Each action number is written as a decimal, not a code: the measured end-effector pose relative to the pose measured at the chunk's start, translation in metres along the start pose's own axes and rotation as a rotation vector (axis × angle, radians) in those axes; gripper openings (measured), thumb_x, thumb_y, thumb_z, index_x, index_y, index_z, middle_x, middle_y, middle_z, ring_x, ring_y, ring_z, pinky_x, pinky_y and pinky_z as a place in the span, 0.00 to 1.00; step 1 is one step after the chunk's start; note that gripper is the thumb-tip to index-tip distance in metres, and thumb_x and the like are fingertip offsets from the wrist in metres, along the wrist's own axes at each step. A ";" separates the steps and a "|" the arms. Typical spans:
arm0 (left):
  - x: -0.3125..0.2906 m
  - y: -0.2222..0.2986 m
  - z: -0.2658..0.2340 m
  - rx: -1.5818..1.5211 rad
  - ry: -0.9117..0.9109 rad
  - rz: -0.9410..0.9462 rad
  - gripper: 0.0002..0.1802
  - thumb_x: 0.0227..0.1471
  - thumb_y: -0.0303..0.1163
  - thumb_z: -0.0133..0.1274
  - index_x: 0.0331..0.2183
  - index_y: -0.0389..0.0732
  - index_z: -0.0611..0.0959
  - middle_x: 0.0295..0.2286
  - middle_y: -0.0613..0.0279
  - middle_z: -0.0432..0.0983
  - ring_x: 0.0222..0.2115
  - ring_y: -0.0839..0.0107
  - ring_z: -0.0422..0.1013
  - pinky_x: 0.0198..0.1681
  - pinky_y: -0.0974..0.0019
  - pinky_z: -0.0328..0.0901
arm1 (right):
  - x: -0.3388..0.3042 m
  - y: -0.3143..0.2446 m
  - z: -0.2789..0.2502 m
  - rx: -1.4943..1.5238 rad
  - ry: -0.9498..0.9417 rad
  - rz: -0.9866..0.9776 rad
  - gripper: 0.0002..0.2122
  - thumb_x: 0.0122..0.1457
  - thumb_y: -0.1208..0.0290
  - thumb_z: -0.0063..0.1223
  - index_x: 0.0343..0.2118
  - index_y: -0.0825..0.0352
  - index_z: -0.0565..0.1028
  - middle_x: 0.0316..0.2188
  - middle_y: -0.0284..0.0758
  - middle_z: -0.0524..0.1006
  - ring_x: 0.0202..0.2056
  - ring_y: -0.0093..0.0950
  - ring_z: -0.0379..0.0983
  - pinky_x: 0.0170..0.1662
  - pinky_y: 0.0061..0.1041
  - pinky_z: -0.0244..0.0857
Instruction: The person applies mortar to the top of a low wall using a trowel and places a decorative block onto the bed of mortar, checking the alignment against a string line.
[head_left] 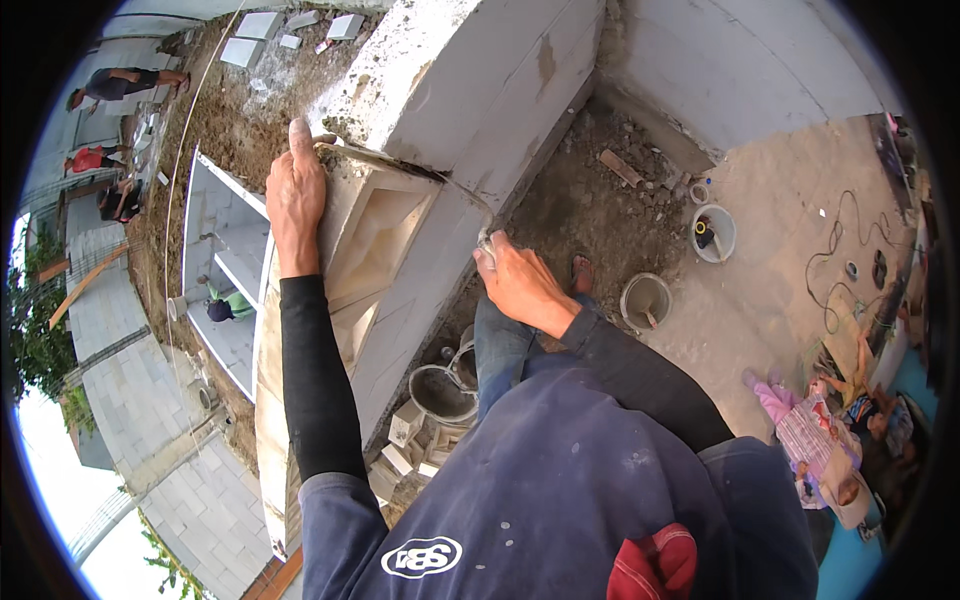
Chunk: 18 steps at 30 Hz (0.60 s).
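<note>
Right hand (pixel 530 288): fingers closed around trowel (pixel 390 162) handle, blade along joint between cream hollow block (pixel 372 240) and pale wall (pixel 490 95). Left hand (pixel 296 205) on block's outer edge, one digit extended; cannot tell whether fingers grip. Writing: white oval emblem (pixel 422 558), lettered, on dark blue shirt (pixel 560 460).

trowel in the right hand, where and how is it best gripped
Best by its handle, from the lower right, as the right hand does: the long, narrow blade points leftward along the pale block, and the thin bent neck sets the handle apart, probably leaving finger room.
</note>
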<state>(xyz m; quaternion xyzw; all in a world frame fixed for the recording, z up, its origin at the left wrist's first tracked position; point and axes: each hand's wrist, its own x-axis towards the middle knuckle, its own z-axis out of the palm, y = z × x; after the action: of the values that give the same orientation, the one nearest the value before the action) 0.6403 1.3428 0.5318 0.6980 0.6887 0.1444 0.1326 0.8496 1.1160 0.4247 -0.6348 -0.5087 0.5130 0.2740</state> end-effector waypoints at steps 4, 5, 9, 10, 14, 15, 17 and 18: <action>-0.006 0.004 -0.006 -0.045 -0.013 -0.004 0.47 0.68 0.69 0.28 0.43 0.40 0.90 0.32 0.35 0.82 0.40 0.40 0.78 0.49 0.47 0.68 | -0.005 -0.014 -0.006 0.032 -0.059 -0.049 0.17 0.73 0.61 0.45 0.42 0.75 0.68 0.27 0.60 0.79 0.33 0.63 0.77 0.37 0.56 0.71; -0.003 -0.005 -0.007 -0.009 -0.018 -0.042 0.46 0.68 0.69 0.28 0.44 0.42 0.90 0.32 0.36 0.82 0.40 0.41 0.78 0.49 0.47 0.68 | -0.014 -0.009 -0.008 0.025 -0.052 -0.057 0.17 0.73 0.60 0.45 0.42 0.74 0.68 0.27 0.60 0.80 0.33 0.63 0.77 0.38 0.57 0.70; -0.002 -0.001 -0.002 -0.065 0.012 0.059 0.46 0.68 0.69 0.28 0.43 0.43 0.91 0.33 0.34 0.82 0.42 0.39 0.78 0.50 0.47 0.68 | 0.000 -0.011 -0.003 0.031 -0.040 -0.047 0.17 0.72 0.60 0.45 0.40 0.74 0.70 0.29 0.59 0.80 0.33 0.63 0.77 0.40 0.59 0.69; -0.002 0.008 0.000 -0.111 0.007 0.107 0.47 0.67 0.70 0.29 0.43 0.40 0.90 0.33 0.32 0.82 0.42 0.37 0.78 0.49 0.47 0.68 | 0.030 -0.021 -0.005 0.045 -0.053 -0.040 0.17 0.72 0.59 0.45 0.40 0.74 0.70 0.29 0.59 0.80 0.34 0.63 0.77 0.40 0.59 0.69; 0.001 -0.009 0.003 -0.071 0.049 0.067 0.48 0.67 0.70 0.29 0.39 0.38 0.90 0.31 0.33 0.81 0.39 0.37 0.78 0.47 0.46 0.69 | 0.042 -0.047 -0.008 -0.044 -0.053 -0.162 0.18 0.72 0.59 0.45 0.43 0.75 0.70 0.28 0.60 0.79 0.36 0.62 0.77 0.40 0.56 0.70; 0.003 -0.009 0.001 -0.052 0.043 0.062 0.48 0.67 0.70 0.29 0.39 0.37 0.90 0.30 0.33 0.81 0.38 0.37 0.78 0.47 0.46 0.69 | 0.022 -0.046 -0.016 -0.002 -0.069 -0.181 0.17 0.72 0.59 0.45 0.44 0.73 0.70 0.28 0.60 0.79 0.35 0.62 0.77 0.39 0.56 0.69; 0.000 -0.014 -0.001 -0.025 0.041 0.030 0.49 0.67 0.70 0.29 0.37 0.36 0.90 0.29 0.33 0.81 0.37 0.37 0.78 0.46 0.46 0.69 | -0.022 -0.024 -0.017 -0.006 -0.057 -0.163 0.17 0.72 0.60 0.46 0.44 0.73 0.69 0.27 0.59 0.80 0.34 0.62 0.78 0.38 0.58 0.70; -0.006 -0.002 -0.002 -0.067 0.052 0.062 0.49 0.67 0.70 0.29 0.38 0.37 0.90 0.29 0.34 0.81 0.37 0.38 0.78 0.45 0.46 0.69 | -0.028 -0.016 -0.021 0.000 -0.051 -0.145 0.17 0.72 0.59 0.45 0.44 0.74 0.69 0.27 0.59 0.80 0.34 0.62 0.78 0.39 0.58 0.70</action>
<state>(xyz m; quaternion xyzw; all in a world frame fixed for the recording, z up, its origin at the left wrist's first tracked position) 0.6379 1.3371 0.5326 0.7103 0.6648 0.1892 0.1335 0.8646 1.0990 0.4556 -0.5832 -0.5603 0.5076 0.2973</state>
